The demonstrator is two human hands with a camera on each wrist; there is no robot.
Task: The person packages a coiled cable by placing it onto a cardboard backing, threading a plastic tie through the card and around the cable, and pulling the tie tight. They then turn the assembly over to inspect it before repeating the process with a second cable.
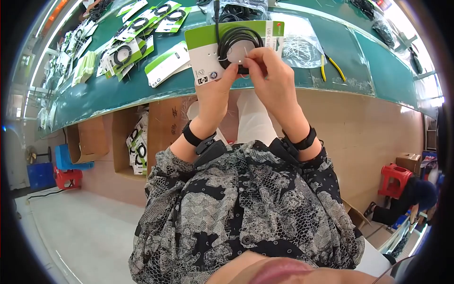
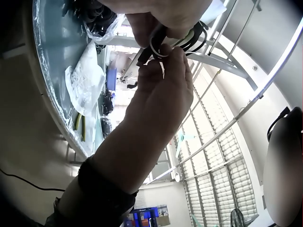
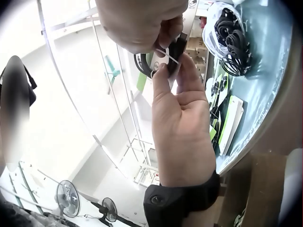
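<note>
A thin white tie [image 3: 168, 56] is pinched by the right hand [image 1: 275, 78]; the coiled black cable [image 1: 224, 44] is gripped at its near edge by the left hand [image 1: 213, 94], against the card [image 1: 201, 54], whose long axis is held left to right.

Head cam bright, fisheye-warped w/ blk corners. L wrist view backlit by tall pale gridded window [image 2: 213, 165]; R wrist view overexposed.

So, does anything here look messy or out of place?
A jumble: the packaged cables on the green table lie heaped at odd angles, overlapping. The yellow-handled pliers lie with handles spread near the table's edge. Nothing looks clearly spilled or broken, and the held cable is neatly coiled.
</note>
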